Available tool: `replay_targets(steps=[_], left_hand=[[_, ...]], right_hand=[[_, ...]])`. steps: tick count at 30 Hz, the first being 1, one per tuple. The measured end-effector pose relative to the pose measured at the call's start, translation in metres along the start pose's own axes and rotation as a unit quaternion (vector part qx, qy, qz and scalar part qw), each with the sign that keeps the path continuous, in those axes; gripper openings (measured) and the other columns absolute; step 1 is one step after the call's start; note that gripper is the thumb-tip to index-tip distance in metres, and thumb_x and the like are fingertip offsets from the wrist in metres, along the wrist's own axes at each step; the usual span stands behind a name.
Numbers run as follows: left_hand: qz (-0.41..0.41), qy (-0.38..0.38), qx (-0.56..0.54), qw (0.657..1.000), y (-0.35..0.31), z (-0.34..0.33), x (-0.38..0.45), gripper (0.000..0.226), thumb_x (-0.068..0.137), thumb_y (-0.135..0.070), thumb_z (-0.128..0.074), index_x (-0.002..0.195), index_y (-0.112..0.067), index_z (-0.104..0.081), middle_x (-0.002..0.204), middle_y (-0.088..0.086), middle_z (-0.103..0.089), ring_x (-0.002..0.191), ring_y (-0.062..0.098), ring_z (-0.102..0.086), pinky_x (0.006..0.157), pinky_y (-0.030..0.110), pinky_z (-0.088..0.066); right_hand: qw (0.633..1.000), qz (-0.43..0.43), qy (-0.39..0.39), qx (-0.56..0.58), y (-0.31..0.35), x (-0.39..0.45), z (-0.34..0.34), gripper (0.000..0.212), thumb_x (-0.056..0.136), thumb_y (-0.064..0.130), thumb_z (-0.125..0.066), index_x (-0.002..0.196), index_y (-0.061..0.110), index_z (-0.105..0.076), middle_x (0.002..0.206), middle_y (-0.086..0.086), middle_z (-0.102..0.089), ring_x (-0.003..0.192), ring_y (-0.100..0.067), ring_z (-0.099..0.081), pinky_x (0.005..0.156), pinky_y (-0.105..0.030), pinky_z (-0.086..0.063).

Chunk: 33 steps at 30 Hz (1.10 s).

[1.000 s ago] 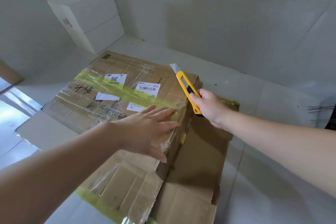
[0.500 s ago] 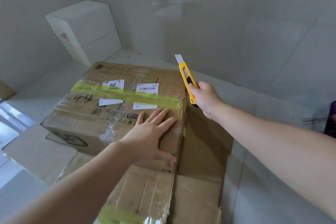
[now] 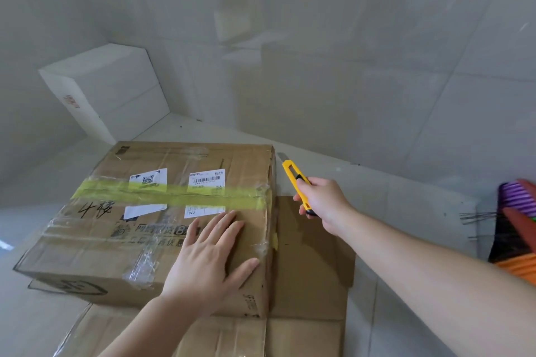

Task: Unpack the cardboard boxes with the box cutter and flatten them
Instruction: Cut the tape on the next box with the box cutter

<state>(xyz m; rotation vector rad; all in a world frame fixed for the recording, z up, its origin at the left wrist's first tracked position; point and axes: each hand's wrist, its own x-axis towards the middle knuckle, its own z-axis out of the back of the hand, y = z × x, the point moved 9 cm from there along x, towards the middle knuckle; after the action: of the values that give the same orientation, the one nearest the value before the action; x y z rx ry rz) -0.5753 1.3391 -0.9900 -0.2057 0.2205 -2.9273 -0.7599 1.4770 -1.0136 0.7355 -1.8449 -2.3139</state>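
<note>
Person steadies a taped cardboard box with one hand, box cutter held in the other.

Nearest: flattened cardboard (image 3: pixel 313 275) lies on the floor under and right of the box. Left hand (image 3: pixel 211 258) lies flat on the box's near right top, fingers straight and spread, gripping nothing. Cardboard box (image 3: pixel 95 252) is sealed, with yellow tape (image 3: pixel 174 195) across the top over white labels. Right hand (image 3: pixel 324 201) is just right of the box, fingers wrapped round the yellow box cutter (image 3: pixel 295 180), blade out, pointing away near the far right corner; contact unclear. Farther: white box (image 3: pixel 107 87) by the wall; colourful item (image 3: pixel 517 223) at right edge.
</note>
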Motion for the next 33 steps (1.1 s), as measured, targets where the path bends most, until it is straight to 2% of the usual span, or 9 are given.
replay_targets(steps=[4,8,15,19,26,33], left_hand=[[0.000,0.003,0.013,1.000,0.001,-0.004,0.001,0.078,0.085,-0.072,-0.006,0.145,-0.030,-0.032,0.156,-0.013,-0.016,0.144,0.006,-0.005,0.118,0.037,-0.001],[-0.004,0.004,0.004,1.000,0.002,-0.004,0.002,0.074,0.087,-0.069,-0.010,0.143,-0.028,-0.035,0.156,-0.011,-0.020,0.144,0.007,-0.009,0.118,0.039,-0.008],[0.001,-0.006,-0.003,1.000,0.001,-0.001,-0.001,0.068,0.090,-0.063,-0.017,0.142,-0.025,-0.039,0.154,-0.008,-0.024,0.145,0.009,-0.009,0.119,0.039,-0.006],[-0.001,-0.011,-0.010,1.000,0.000,0.002,0.000,0.068,0.090,-0.060,-0.018,0.141,-0.022,-0.042,0.154,-0.007,-0.027,0.145,0.012,-0.013,0.118,0.041,-0.009],[0.001,-0.014,-0.004,1.000,-0.001,0.004,-0.002,0.066,0.090,-0.058,-0.016,0.142,-0.023,-0.041,0.154,-0.006,-0.025,0.145,0.013,-0.011,0.118,0.040,-0.003],[0.008,-0.011,0.001,1.000,-0.001,0.003,-0.002,0.068,0.089,-0.059,-0.013,0.143,-0.025,-0.039,0.155,-0.006,-0.024,0.145,0.012,-0.009,0.118,0.039,0.001]], right_hand=[[1.000,0.004,0.008,-0.011,0.000,0.004,-0.004,0.016,0.096,0.027,-0.052,0.085,0.025,-0.063,0.074,-0.004,-0.064,0.043,-0.013,-0.052,0.044,-0.023,-0.043],[1.000,0.004,0.012,-0.026,0.000,0.008,-0.007,0.016,0.096,0.028,-0.052,0.089,0.022,-0.064,0.074,-0.005,-0.064,0.044,-0.014,-0.053,0.044,-0.023,-0.043],[0.999,-0.017,0.030,-0.035,-0.002,0.005,-0.010,0.017,0.096,0.026,-0.052,0.091,0.015,-0.064,0.067,-0.005,-0.060,0.044,-0.016,-0.053,0.042,-0.023,-0.041],[0.997,-0.030,0.043,-0.055,0.006,0.003,-0.012,0.015,0.096,0.024,-0.052,0.093,0.014,-0.063,0.071,-0.007,-0.062,0.047,-0.018,-0.055,0.045,-0.024,-0.043],[0.993,-0.028,0.072,-0.094,0.003,-0.014,-0.003,0.018,0.093,0.022,-0.053,0.087,0.008,-0.064,0.068,-0.008,-0.060,0.044,-0.019,-0.052,0.046,-0.022,-0.043],[0.992,-0.017,0.076,-0.104,0.004,-0.023,-0.005,0.021,0.096,0.022,-0.052,0.100,0.005,-0.063,0.072,-0.011,-0.060,0.045,-0.019,-0.052,0.042,-0.020,-0.043]])
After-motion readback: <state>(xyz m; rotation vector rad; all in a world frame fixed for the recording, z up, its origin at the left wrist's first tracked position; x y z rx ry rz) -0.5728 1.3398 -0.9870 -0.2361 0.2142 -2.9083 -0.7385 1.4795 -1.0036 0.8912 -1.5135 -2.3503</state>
